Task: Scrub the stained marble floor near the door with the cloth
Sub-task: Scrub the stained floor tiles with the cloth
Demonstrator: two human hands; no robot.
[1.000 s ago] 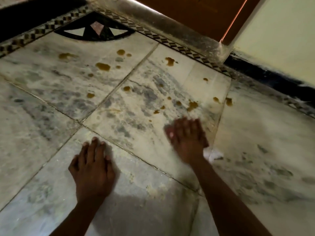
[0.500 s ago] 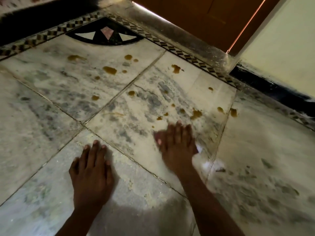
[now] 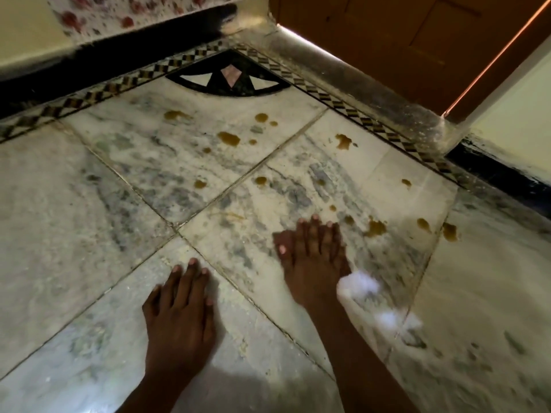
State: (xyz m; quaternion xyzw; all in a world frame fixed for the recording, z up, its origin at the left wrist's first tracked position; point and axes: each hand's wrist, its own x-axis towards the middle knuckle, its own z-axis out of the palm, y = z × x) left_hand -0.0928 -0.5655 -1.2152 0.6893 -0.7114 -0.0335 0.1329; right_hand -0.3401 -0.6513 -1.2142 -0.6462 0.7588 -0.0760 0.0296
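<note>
white cloth (image 3: 359, 286) under right hand (image 3: 313, 257), pressed flat, fingers together | brown stains (image 3: 376, 228) just beyond the cloth, toward wooden door (image 3: 402, 40) | left hand (image 3: 179, 311) flat, empty, left of cloth

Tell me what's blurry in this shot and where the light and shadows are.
Head view: the right hand and the white cloth under it are smeared by motion blur; the left hand is sharper, flat on the floor. A bright strip of light shows under the door, a dark shadow lies at the bottom edge between the arms, and the wide lens bends the patterned border.
</note>
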